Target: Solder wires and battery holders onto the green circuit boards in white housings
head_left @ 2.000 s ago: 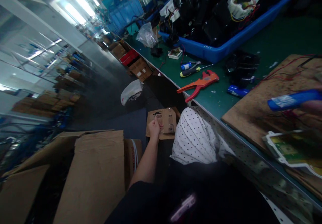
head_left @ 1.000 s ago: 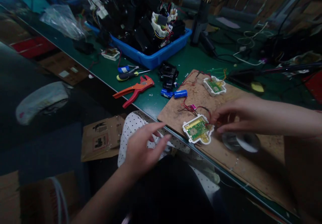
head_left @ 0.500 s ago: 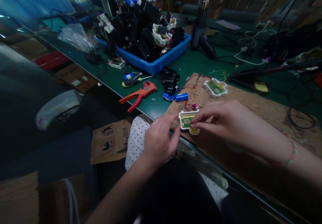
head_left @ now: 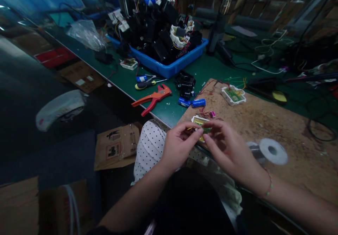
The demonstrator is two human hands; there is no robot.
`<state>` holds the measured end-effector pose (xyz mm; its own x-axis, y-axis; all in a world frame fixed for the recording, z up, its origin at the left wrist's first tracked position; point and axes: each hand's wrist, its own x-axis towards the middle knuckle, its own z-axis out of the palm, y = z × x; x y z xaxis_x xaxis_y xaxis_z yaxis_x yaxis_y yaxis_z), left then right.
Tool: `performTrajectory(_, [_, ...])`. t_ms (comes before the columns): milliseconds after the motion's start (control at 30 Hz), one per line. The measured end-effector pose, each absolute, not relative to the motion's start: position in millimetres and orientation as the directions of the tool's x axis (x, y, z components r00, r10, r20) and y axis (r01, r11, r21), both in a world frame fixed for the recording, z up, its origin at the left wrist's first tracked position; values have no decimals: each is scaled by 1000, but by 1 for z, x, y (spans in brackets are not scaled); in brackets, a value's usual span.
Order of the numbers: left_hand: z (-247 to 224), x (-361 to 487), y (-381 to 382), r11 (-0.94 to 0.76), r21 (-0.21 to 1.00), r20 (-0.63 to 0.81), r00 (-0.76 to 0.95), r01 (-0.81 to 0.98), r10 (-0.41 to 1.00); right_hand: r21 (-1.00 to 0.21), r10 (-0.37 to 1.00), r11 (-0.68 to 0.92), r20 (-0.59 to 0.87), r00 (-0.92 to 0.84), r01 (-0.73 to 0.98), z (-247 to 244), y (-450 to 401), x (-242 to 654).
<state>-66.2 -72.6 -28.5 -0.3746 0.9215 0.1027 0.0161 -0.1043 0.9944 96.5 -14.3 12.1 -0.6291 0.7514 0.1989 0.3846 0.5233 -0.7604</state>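
Note:
Just above the near edge of the brown work board, a small green circuit board (head_left: 207, 130) is pinched between my two hands. My left hand (head_left: 179, 141) grips its left end with thumb and forefinger, and thin yellow wire shows by those fingertips. On the other end, my right hand (head_left: 229, 147) has its thumb and fingers closed, covering part of it. Behind and below sits a white plastic housing (head_left: 195, 118) with a yellowish inside, partly hidden by the fingers. Red and black wires with a pink connector (head_left: 212, 114) lie just beyond it.
Blue cylindrical cells (head_left: 198, 103), an orange-red cutter (head_left: 155, 99) and a screwdriver (head_left: 145, 84) lie left of the work board (head_left: 264, 115). A second housing (head_left: 233, 94) and a solder spool (head_left: 273, 151) rest on it. A heaped blue tray (head_left: 169, 71) stands behind.
The circuit board has come up out of the white housing and is tilted between my hands. My right hand drew back, uncovering the spool; my left hand moved in to the board.

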Motion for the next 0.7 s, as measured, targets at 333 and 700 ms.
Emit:
performTrajectory(333, [-36,-71,-65,-86,965,-10,-364,-247,931,-877,771,361,89,-630,318,-7,-4,81])
performTrajectory(700, [-40,-104,-58,-131,971,-33,-653,-201,756,-860,758,376,71,-649,346,5,-2,78])
